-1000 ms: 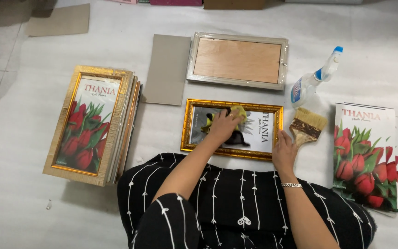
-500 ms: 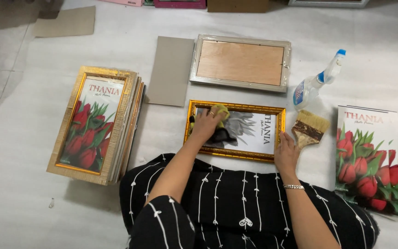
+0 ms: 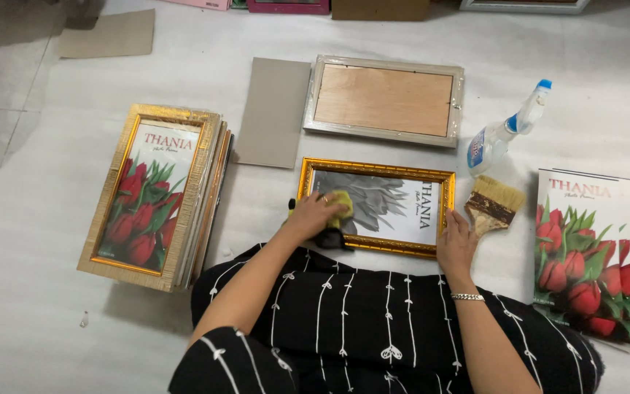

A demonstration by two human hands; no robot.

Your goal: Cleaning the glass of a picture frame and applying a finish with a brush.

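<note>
A yellow cloth point(image 3: 340, 203) is pressed by the left hand point(image 3: 313, 216) onto the glass of the gold picture frame point(image 3: 377, 206) on the floor, steadied flat-palmed by the right hand point(image 3: 455, 241). Wiping appears underway; the silver frame point(image 3: 384, 100) lies face-down, untouched.

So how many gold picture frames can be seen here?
2 plainly: one gold frame under both hands, wiped with a yellow cloth, and one topping the stack on the left. Frames beneath it are hidden, colours unclear.

A stack of gold-framed tulip pictures point(image 3: 151, 193) lies left; a clear plastic spray bottle point(image 3: 504, 131) and bristle brush point(image 3: 494, 203) right.
</note>
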